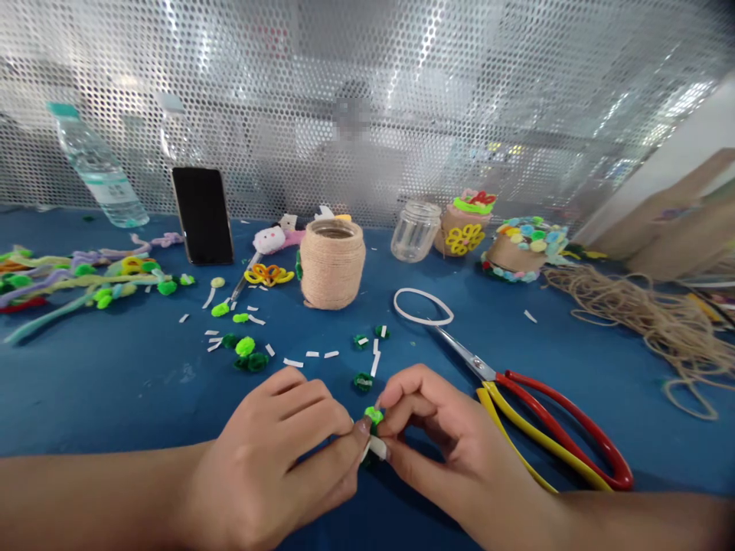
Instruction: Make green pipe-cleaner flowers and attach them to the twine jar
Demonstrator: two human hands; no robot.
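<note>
Near centre: left hand and right hand, fingertips pinched together on a small bright-green fuzzy pompom with a white strip beneath, held just above the blue table. Right: red-and-yellow-handled scissors, blades closed. Beyond: scattered green pompoms and white paper scraps. Far centre: twine-wrapped jar; left, upright black phone.
</note>
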